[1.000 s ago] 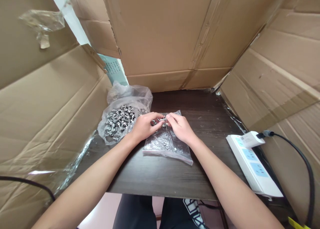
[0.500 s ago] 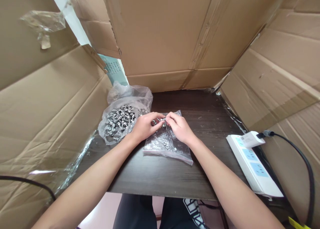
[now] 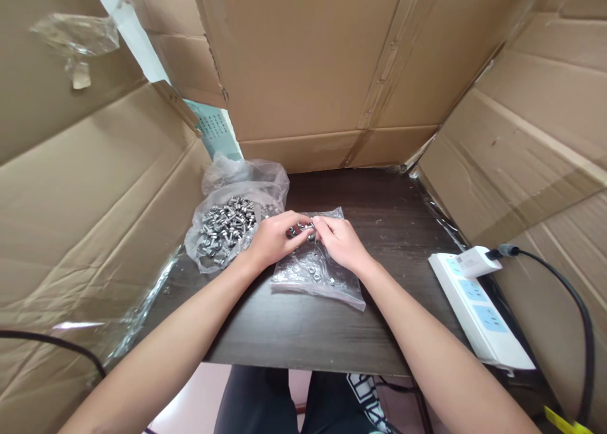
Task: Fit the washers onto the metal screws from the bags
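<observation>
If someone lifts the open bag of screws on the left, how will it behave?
The bag of screws is thin crumpled plastic, so probably floppy. The dense metal pile suggests it is heavy for its size. Its mouth lies open, so screws may spill if it tilts.

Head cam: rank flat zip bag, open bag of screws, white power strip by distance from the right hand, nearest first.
From the right hand:
1. flat zip bag, directly beneath it, touching.
2. open bag of screws, left, past the left hand.
3. white power strip, at the table's right edge.

Dark wooden table (image 3: 379, 206) amid cardboard walls (image 3: 308, 61)
</observation>
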Tool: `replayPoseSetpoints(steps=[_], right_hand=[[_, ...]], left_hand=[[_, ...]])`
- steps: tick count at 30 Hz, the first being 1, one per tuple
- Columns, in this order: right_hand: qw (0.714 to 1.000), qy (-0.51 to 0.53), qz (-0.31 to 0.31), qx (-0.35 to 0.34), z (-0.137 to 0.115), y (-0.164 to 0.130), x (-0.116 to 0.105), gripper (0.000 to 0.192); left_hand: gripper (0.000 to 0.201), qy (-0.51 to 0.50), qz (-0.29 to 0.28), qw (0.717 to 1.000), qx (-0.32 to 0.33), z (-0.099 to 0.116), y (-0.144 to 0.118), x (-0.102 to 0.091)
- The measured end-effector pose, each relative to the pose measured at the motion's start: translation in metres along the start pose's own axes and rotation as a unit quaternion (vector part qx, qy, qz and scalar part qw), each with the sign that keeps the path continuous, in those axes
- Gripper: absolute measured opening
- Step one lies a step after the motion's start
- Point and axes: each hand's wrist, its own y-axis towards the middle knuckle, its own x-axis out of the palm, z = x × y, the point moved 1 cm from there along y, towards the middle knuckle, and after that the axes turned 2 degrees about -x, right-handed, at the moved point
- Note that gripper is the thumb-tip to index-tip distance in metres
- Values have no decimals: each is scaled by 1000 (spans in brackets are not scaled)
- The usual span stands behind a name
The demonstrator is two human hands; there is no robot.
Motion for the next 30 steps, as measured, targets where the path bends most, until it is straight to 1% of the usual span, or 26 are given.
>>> replayPoseSetpoints(steps=[2,4,6,7,8,11,12,13,16,17,19,21,22,26,27,30], right_hand=[[1000,-3,9,11,1,0,0,50],[1000,12,17,5,1,0,-1,42],[999,29,12,-8,0,0,-1,32],[999,32,6,-12,0,0,-1,30],[999,31,2,-12,0,0,-1,31],[1000,17,7,1,1,1,0,44],[1000,19,11,5,2,1,-1,45],[1000,26,14,8,2,0,-1,42],[999,49,6,8,2,0,-2,26],[999,50,0,7,1,0,-2,25],[999,39,-7,7,1,1,-2,32],[1000,28,0,9,1,1,-2,41],[1000,28,5,11,1,1,-2,41],[999,49,7,11,1,1,-2,27],[999,47,2,10,1,1,-2,28],[999,32,6,13,2,1,-2,42]], left_hand=[[18,3,3,1000,6,0,0,0],[18,6,6,1000,7,1,0,-1],[19,12,4,1000,8,1,1,-1],[19,15,2,1000,8,1,1,-1],[19,17,0,1000,8,1,1,-1],[18,13,-5,1000,3,1,1,-1],[17,10,-6,1000,0,1,1,-1],[17,8,-6,1000,-4,1,1,-1],[17,3,-1,1000,-10,1,1,-1],[17,2,-1,1000,-9,1,1,-1],[16,-2,-3,1000,-7,1,1,-2],[16,-5,-4,1000,-8,1,1,-2],[16,-6,-3,1000,-10,0,1,-1],[16,-6,-2,1000,-8,0,1,-1],[16,-5,-4,1000,-5,-1,1,0],[16,-5,-3,1000,1,-1,1,0]])
